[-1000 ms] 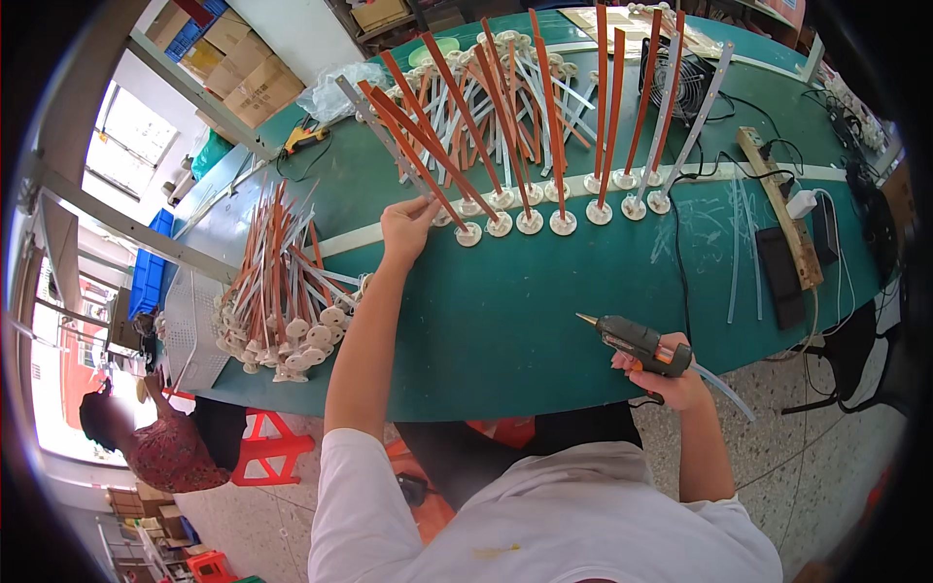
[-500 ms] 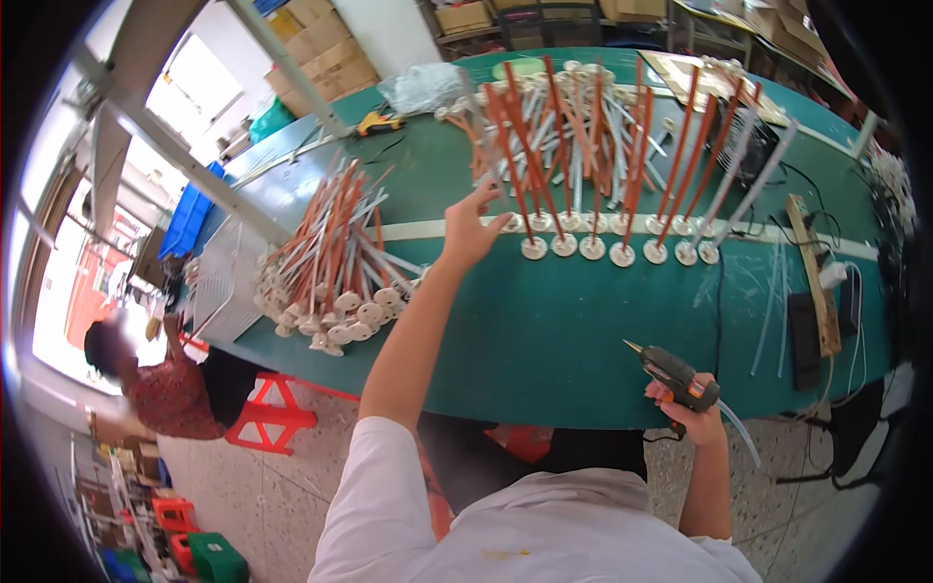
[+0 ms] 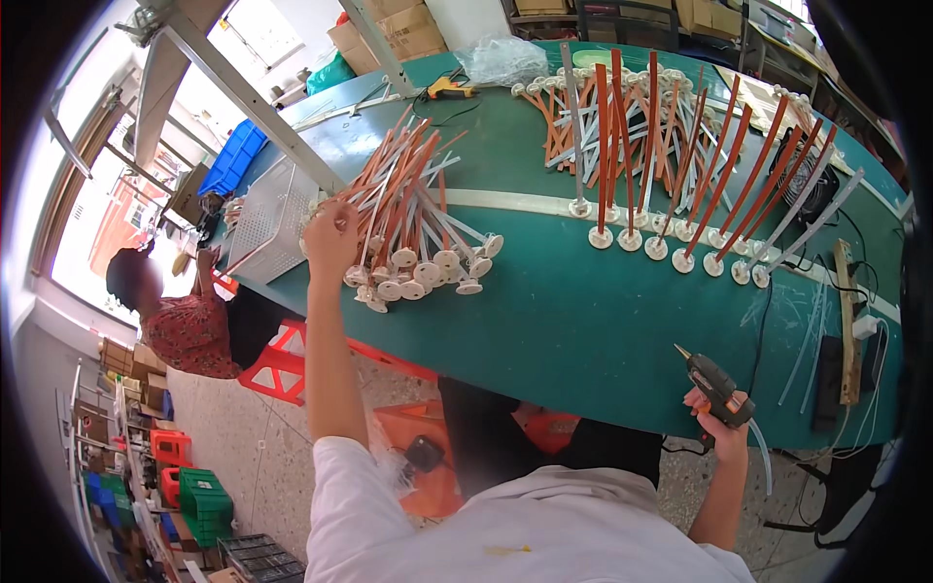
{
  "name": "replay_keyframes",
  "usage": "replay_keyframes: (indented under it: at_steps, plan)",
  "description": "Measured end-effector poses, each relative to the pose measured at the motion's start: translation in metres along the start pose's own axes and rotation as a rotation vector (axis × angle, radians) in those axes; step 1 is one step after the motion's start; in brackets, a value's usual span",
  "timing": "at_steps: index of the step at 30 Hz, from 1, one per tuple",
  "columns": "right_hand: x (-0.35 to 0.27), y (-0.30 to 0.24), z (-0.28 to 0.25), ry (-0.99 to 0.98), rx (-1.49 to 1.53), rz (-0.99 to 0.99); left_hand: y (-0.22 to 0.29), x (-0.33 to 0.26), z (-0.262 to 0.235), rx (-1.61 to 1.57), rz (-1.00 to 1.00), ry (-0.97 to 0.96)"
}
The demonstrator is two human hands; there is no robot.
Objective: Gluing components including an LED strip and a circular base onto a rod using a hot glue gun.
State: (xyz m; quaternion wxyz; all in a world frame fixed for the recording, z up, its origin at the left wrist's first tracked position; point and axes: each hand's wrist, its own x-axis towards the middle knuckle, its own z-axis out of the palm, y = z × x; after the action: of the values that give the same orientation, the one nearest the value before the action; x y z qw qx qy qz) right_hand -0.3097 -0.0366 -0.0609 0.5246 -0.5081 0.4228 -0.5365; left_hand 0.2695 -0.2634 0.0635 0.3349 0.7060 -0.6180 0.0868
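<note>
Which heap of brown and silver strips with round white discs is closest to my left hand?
The front heap, beside the white perforated basket, your left hand at its edge; the other heap lies behind the standing brown and silver strips.

Green worktable, seen from above.
The right hand grips a hot-glue gun; the left hand is at a heap of disc-based strips, near a white perforated basket.

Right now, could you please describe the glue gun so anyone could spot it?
Find the green table, then the person's right hand at its near edge. That hand grips the dark glue gun, set apart by the translucent stick jutting from its rear.
</note>
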Motion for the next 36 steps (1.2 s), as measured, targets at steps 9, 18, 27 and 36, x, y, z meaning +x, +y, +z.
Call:
replay_keyframes:
  at_steps: [9, 18, 27, 36]
  plan:
    - [0.000, 0.000, 0.008, 0.078, -0.023, -0.036, -0.039, 0.010, 0.021, 0.052, -0.039, -0.270]
    - [-0.005, 0.004, 0.004, 0.059, 0.001, -0.034, -0.056, 0.005, -0.010, -0.057, -0.240, -0.356]
    - [0.000, -0.006, 0.001, 0.005, -0.095, 0.109, -0.097, -0.054, -0.076, -0.067, -0.060, -0.318]
    - [-0.001, 0.018, -0.011, -0.068, -0.040, -0.045, 0.121, -0.169, -0.059, -0.593, 0.022, -0.141]
